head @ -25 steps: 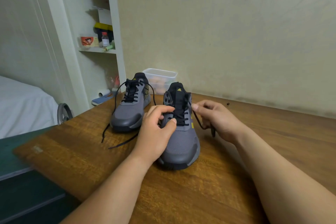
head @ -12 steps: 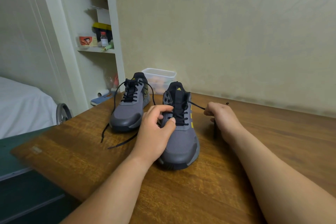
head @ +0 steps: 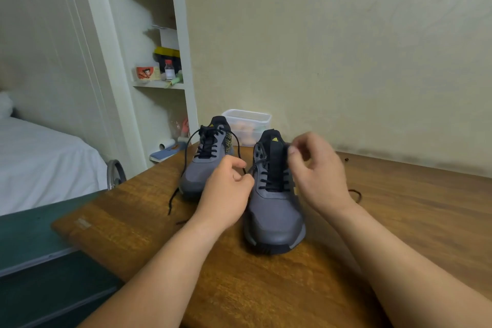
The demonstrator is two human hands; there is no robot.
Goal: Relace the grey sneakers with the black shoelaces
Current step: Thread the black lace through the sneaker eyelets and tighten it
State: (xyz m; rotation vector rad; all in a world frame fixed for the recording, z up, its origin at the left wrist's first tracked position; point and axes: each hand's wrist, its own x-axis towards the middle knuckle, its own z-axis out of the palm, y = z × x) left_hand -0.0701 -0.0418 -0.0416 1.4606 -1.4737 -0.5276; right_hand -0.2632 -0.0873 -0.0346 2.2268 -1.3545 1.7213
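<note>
Wooden counter (head: 266, 290). Near sneaker (head: 275, 213): grey, toe toward viewer, partly laced. Left hand (head: 226, 192): grip pinching black lace (head: 254, 166) at the shoe's left side. Right hand (head: 318, 173): curled by the tongue, blurred, grip cannot be told. Far sneaker (head: 202, 170): loose laces (head: 184, 165) trailing. Plastic tub (head: 249, 124) at wall.

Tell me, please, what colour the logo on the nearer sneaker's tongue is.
Yellow logo on the black tongue, clearest in the head view.
</note>
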